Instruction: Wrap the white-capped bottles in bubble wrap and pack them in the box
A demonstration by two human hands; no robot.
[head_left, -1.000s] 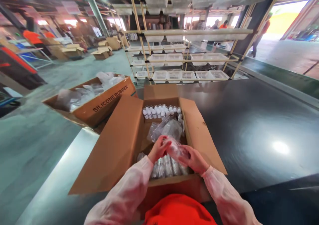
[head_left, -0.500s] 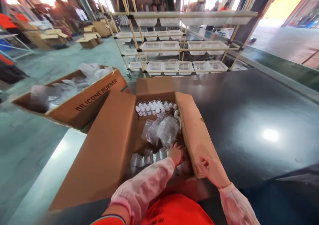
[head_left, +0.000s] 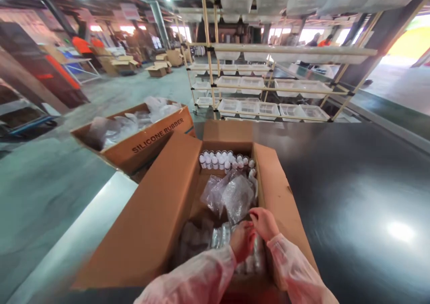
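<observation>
An open cardboard box [head_left: 181, 183] stands in front of me, its flaps folded outward. Inside at the far end are several white-topped clear bottles [head_left: 218, 160] in rows. Crumpled bubble wrap [head_left: 239, 195] lies in the middle, and bubble-wrapped items [head_left: 221, 236] line the near end. My left hand [head_left: 242, 241] is low over these wrapped items, fingers curled. My right hand [head_left: 264, 223] meets it at the fingertips, thumb and fingers pinched, just inside the right wall. Whatever is between the fingers of either hand is hidden.
A second carton [head_left: 157, 138] marked SILICONE RUBBER, filled with plastic wrap [head_left: 127, 124], is tilted at the left. The dark tabletop [head_left: 342, 196] extends right. Behind stands a rack [head_left: 268, 89] with white bins [head_left: 250, 109]. People and cartons are in the background.
My right hand has moved left from the box's right flap to meet my left hand. The left hand's spread fingers have curled in. The view has tilted up and turned left.
</observation>
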